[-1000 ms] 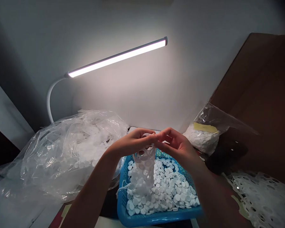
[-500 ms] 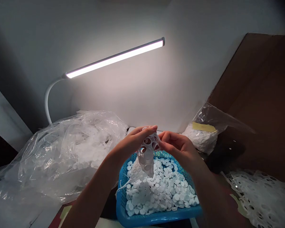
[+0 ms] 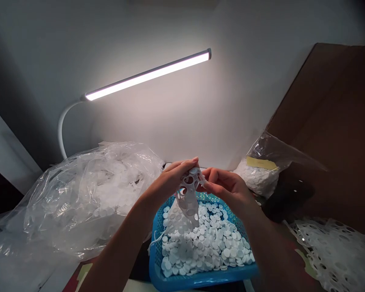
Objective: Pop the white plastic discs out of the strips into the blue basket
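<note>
My left hand (image 3: 170, 180) and my right hand (image 3: 228, 187) meet above a blue basket (image 3: 200, 279). Between their fingertips hangs a white punched strip (image 3: 188, 198) full of round holes, its lower end reaching down to the pile. Both hands pinch the strip's top, the left from above, the right from the side. The basket is heaped with several small white discs (image 3: 207, 243).
A big clear plastic bag (image 3: 82, 194) of white strips lies to the left. A smaller bag of discs (image 3: 261, 174) sits at the back right, before a brown board (image 3: 337, 134). Punched-out white sheets (image 3: 337, 251) pile at the right. A lit bar lamp (image 3: 146, 75) hangs overhead.
The strip has been drawn upward and bunched at the top, with more open holes showing between my fingers. Both hands stay over the basket, shifting only slightly.
</note>
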Demonstrator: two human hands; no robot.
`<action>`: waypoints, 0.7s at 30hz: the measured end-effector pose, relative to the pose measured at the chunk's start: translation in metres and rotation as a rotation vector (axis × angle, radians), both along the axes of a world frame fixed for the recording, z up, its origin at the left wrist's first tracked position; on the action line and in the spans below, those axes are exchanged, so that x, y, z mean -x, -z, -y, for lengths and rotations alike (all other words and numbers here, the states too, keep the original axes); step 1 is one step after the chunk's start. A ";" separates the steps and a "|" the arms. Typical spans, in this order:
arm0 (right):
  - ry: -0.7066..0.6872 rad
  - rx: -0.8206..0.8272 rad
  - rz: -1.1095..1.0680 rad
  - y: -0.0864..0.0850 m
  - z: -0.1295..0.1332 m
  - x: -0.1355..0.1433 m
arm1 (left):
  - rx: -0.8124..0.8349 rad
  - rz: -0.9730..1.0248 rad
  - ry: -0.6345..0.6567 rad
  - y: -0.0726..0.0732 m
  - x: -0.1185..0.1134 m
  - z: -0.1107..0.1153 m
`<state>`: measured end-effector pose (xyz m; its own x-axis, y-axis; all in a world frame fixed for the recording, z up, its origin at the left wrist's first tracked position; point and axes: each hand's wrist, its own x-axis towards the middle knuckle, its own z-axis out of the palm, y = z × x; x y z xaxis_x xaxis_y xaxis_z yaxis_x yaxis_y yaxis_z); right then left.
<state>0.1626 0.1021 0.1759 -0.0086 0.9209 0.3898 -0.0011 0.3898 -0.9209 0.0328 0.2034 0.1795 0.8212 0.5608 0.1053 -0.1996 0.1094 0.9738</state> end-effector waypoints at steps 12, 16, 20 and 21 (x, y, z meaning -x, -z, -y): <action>-0.080 0.016 0.055 -0.005 0.005 -0.003 | 0.149 0.087 0.071 -0.001 -0.002 -0.009; -0.119 0.004 0.064 -0.008 0.007 -0.001 | 0.128 0.078 0.062 0.000 -0.002 -0.011; -0.054 0.025 0.069 -0.005 0.002 -0.001 | 0.030 0.006 0.009 0.001 -0.004 -0.009; -0.036 0.031 0.059 -0.004 0.000 -0.002 | 0.016 0.000 0.013 0.002 -0.005 -0.009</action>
<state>0.1645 0.1017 0.1800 -0.0646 0.9313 0.3584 0.0401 0.3613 -0.9316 0.0381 0.2123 0.1780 0.8285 0.5517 0.0964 -0.1982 0.1278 0.9718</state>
